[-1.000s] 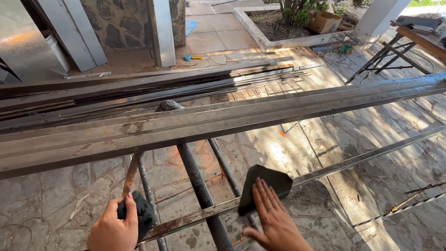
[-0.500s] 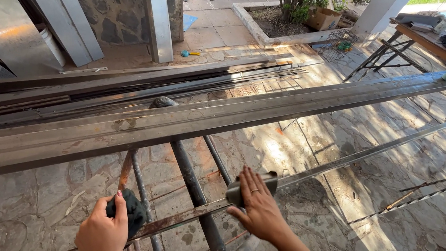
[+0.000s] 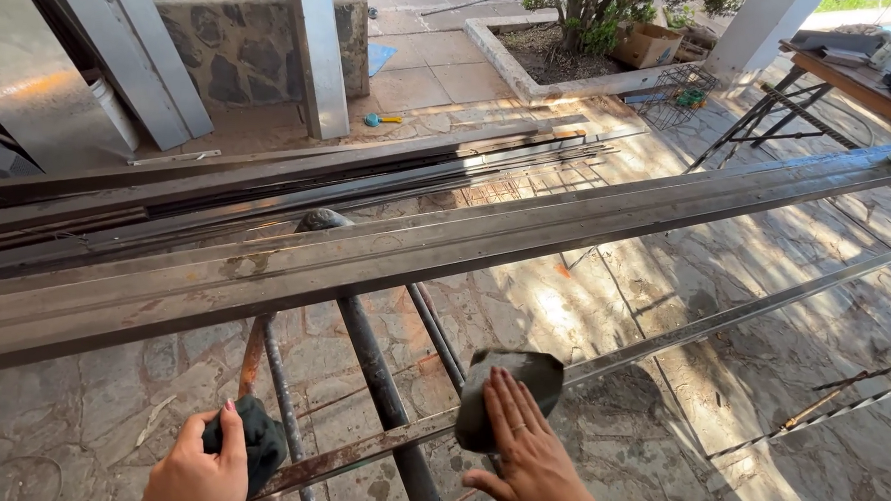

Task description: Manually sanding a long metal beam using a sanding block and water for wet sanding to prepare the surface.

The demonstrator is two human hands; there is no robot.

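Observation:
My right hand [image 3: 529, 453] lies flat, fingers together, pressing a dark grey cloth [image 3: 520, 376] onto a long thin metal bar [image 3: 723, 321] that runs from the lower left up to the right. At the bar's rusty near end, my left hand [image 3: 196, 465] clutches a dark green-black rag [image 3: 259, 438] around it. The bar rests on a rusty metal trestle [image 3: 372, 363] whose tubes pass under it between my hands.
Wide steel profiles [image 3: 446, 246] span the view above the thin bar, with a bundle of darker rods [image 3: 268, 188] behind. Beyond stand a stone wall [image 3: 224, 40], white pillars [image 3: 314, 49], a planter [image 3: 585, 46], a folding stand [image 3: 772, 119]. The floor is stone paving [image 3: 778, 435].
My right hand and its cloth have slid back and forth along the thin bar, ending a little further up it. The left hand has stayed gripping its rag at the near end.

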